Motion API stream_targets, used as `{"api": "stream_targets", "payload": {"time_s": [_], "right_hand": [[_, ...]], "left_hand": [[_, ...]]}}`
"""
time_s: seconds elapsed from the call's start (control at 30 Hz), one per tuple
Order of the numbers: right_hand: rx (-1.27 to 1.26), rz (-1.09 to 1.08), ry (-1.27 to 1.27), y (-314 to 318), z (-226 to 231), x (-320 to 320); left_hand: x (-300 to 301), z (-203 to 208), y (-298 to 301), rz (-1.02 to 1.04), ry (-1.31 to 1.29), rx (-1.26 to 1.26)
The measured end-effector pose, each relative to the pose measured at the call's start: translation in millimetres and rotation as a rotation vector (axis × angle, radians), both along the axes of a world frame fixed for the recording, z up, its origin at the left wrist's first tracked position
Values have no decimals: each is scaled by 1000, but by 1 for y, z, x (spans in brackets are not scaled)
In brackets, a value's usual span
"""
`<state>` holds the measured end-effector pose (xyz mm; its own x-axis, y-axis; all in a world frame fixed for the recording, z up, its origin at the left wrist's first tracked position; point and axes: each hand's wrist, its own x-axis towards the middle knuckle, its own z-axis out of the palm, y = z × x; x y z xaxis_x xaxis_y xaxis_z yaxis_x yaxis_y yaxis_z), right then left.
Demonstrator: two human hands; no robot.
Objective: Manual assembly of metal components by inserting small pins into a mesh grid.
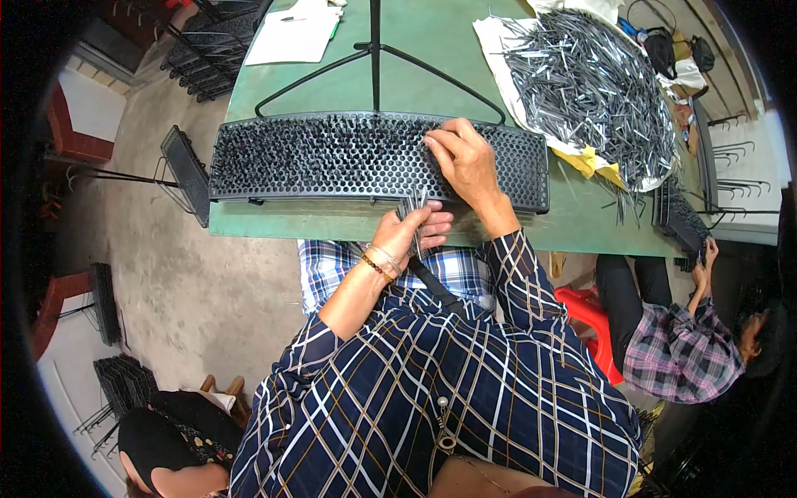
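A long black perforated rack lies across the near side of the green table. Thin dark rods stand close together in its holes over the left and middle, while the holes toward its right end look bare. My left hand is closed on a small bunch of thin grey rods at the rack's near edge; its other fingers stretch to the right. Above the right half of the rack, my right hand pinches thumb and fingertips together at the holes. Whatever sits in that pinch is too small to make out.
A big heap of loose grey rods lies on white sheeting at the table's right. The rack's wire frame extends away from me. Papers lie far left. A co-worker handles another rack at right; another person is lower left.
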<state>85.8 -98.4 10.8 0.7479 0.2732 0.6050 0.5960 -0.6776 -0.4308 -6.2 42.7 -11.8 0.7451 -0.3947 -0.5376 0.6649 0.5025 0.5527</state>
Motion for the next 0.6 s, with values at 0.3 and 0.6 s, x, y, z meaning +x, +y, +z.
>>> {"api": "stream_targets", "payload": {"time_s": [0.3, 0.6], "right_hand": [[-28, 23, -4, -2, 6, 3], [-32, 32, 29, -6, 13, 2]], "left_hand": [[2, 0, -2, -12, -2, -26], [4, 1, -3, -10, 12, -7]]}}
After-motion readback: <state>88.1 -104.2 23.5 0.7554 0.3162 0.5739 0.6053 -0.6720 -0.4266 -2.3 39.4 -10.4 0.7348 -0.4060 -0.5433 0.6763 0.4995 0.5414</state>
